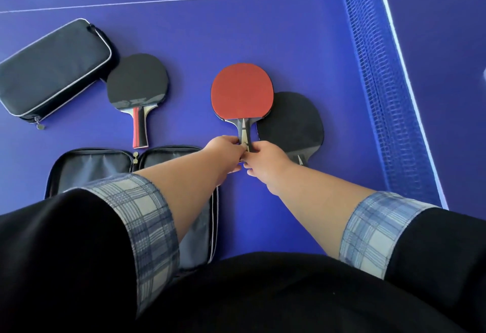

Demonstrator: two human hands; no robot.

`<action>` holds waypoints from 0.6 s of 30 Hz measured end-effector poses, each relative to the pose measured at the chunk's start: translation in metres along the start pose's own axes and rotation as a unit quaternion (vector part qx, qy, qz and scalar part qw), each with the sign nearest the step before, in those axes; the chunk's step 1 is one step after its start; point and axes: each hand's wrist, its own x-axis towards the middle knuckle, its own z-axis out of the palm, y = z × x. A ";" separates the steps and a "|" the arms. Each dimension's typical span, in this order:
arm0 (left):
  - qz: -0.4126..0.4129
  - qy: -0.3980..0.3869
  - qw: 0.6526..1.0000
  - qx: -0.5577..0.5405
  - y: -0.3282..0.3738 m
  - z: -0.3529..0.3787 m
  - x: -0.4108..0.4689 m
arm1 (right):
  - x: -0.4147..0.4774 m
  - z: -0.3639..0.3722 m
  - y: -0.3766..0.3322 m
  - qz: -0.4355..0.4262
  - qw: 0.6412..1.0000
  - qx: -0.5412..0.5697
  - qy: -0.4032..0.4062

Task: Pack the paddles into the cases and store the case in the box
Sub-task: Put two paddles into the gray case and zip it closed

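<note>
A red-faced paddle lies mid-table, its head overlapping a black-faced paddle to its right. My left hand and my right hand both pinch the red paddle's handle from either side. Another black-faced paddle with a red-striped handle lies alone to the left. An unzipped black case lies flat and open at the near left, partly hidden under my left arm. A zipped black case rests at the far left.
Everything lies on a blue table-tennis table. Its blue net runs along the right side, close to the black paddle. No box is in view.
</note>
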 end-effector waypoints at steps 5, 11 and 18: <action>0.007 0.006 0.998 -0.067 -0.004 -0.022 -0.004 | -0.009 0.003 -0.004 -0.020 0.993 0.100 -0.062; -0.034 0.074 0.956 -0.282 -0.017 -0.066 -0.012 | -0.043 0.044 -0.016 -0.036 0.980 0.140 -0.138; -0.043 0.061 0.901 -0.428 -0.079 -0.134 -0.041 | -0.083 0.122 -0.026 -0.014 0.971 0.166 -0.171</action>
